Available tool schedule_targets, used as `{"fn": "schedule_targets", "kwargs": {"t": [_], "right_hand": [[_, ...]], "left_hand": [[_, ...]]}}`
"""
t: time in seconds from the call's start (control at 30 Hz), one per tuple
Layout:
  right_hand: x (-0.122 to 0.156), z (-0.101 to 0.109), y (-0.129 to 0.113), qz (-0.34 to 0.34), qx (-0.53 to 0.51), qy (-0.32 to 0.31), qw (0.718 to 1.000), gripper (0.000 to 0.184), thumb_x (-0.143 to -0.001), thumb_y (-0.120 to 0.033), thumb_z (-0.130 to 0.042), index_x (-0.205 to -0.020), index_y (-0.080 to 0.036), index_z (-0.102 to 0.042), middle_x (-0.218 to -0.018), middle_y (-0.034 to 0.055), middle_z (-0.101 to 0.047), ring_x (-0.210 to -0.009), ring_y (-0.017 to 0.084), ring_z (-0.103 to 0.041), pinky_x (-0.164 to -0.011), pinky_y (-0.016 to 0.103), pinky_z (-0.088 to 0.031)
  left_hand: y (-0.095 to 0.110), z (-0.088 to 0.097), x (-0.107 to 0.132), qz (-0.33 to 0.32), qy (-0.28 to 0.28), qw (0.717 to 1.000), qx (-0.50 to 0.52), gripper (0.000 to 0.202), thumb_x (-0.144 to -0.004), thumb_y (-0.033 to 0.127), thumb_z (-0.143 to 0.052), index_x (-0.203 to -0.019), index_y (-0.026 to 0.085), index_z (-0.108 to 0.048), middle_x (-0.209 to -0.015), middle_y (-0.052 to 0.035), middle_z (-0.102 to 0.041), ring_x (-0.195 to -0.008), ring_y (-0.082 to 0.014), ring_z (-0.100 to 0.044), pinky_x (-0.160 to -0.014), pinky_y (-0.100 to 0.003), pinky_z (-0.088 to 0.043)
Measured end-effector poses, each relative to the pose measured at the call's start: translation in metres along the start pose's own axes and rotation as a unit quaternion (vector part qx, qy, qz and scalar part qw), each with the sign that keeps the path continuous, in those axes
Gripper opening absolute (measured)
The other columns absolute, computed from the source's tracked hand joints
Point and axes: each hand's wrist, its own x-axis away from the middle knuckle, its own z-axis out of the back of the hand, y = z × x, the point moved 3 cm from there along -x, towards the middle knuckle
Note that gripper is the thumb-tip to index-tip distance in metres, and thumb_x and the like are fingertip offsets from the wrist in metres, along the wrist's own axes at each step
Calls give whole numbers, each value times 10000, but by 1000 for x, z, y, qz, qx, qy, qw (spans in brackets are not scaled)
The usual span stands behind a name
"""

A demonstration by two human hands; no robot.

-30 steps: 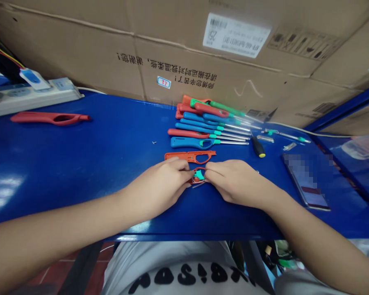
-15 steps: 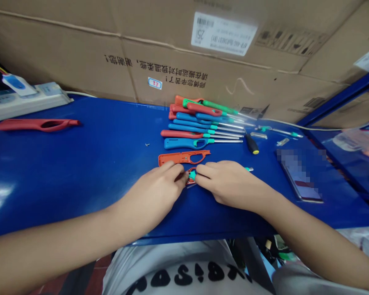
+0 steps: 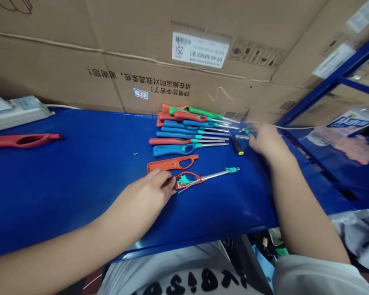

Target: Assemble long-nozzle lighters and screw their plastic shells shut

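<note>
An open orange lighter body [image 3: 189, 179] with a teal trigger and a long metal tube [image 3: 215, 175] lies on the blue table [image 3: 80, 176]. My left hand [image 3: 150, 192] has its fingers curled on the handle end of that body. A separate orange shell half [image 3: 172, 163] lies just behind it. My right hand [image 3: 264, 141] is stretched to the back right, next to a black screwdriver [image 3: 236, 146] and small teal-tipped parts; its fingers are blurred.
A stack of finished red, blue and green lighters [image 3: 187, 129] lies behind the shell. A lone red lighter [image 3: 21, 140] and a power strip [image 3: 15, 112] are at the left. Cardboard boxes [image 3: 141, 53] wall the back. A bag of orange parts [image 3: 350, 143] sits at the right.
My right hand let go of the lighter body and moved to the back right toward the screwdriver. My left hand stayed on the body. The view swung to the right.
</note>
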Motion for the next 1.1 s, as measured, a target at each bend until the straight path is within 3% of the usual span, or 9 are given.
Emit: {"fn": "schedule_targets", "kwargs": {"t": [0.17, 0.37, 0.5, 0.63, 0.77, 0.83, 0.93, 1.0, 1.1], "right_hand": [[-10, -27, 9, -53, 22, -51, 997, 324, -779, -143, -609, -1085, -164, -714, -1213, 177, -639, -1080, 344, -594, -851, 445, -477], [-4, -8, -3, -59, -14, -17, 998, 238, -850, -187, -586, -1078, -166, -649, -1058, 154, -701, -977, 303, -654, -816, 412, -490], [26, 21, -49, 123, -241, 123, 955, 194, -919, -312, -584, -1053, -182, -638, -1060, 122, -718, -979, 249, -670, -879, 381, -506], [82, 27, -110, 378, -378, 75, 842, 140, -933, -353, -635, -975, -225, -671, -963, 55, -745, -889, 202, -675, -832, 356, -507], [122, 18, -141, 492, -391, 28, 778, 65, -951, -272, -636, -943, -208, -644, -869, 30, -733, -828, 163, -643, -813, 331, -451], [124, 15, -141, 489, -387, 43, 781, 111, -932, -297, -672, -900, -205, -618, -828, 23, -710, -802, 162, -622, -776, 318, -437], [112, 16, -131, 429, -407, 43, 805, 327, -816, -409, -798, -969, -200, -598, -894, 41, -672, -800, 167, -588, -723, 292, -453], [106, 18, -125, 413, -422, 6, 807, 421, -775, -441, -826, -1023, -194, -592, -937, 41, -641, -773, 149, -559, -690, 268, -464], [108, 20, -122, 452, -394, -75, 796, 256, -887, -356, -725, -1058, -197, -620, -1008, 45, -627, -815, 135, -578, -708, 250, -479]], "left_hand": [[1, 1, 1, -1, 1, 1000, -15, 319, -1004, 127, -433, -1138, 132, -723, -1104, -143, -668, -999, -298, -664, -868, -460, -571], [-9, 4, 4, -31, 48, 997, 45, 289, -1011, 228, -473, -1134, 185, -731, -1115, -119, -686, -1011, -282, -683, -871, -454, -588], [-11, 17, 7, -54, 134, 983, 114, 384, -979, 359, -568, -1339, 238, -620, -1321, -87, -642, -1174, -267, -639, -964, -418, -566], [-10, 30, 9, -39, 235, 960, 147, 546, -975, 434, -588, -1472, 237, -474, -1448, -89, -571, -1347, -266, -517, -1126, -437, -445], [-8, 28, 4, -44, 167, 951, 256, 463, -996, 418, -556, -1418, 231, -516, -1278, -66, -684, -1113, -222, -661, -962, -352, -531], [-7, 25, 2, -37, 107, 942, 315, 296, -1034, 384, -473, -1178, 201, -654, -975, -19, -734, -830, -163, -680, -773, -271, -531], [-8, 23, -1, -10, 71, 930, 359, 400, -1056, 378, -394, -812, 177, -639, -726, 19, -619, -673, -128, -573, -666, -241, -446], [-12, 23, -3, 27, 82, 914, 397, 402, -1052, 407, -396, -792, 176, -599, -708, 28, -565, -661, -120, -520, -650, -237, -415], [-18, 19, -7, 70, 86, 874, 474, 411, -1035, 458, -405, -748, 183, -511, -645, 46, -459, -585, -105, -422, -579, -229, -362]]}}
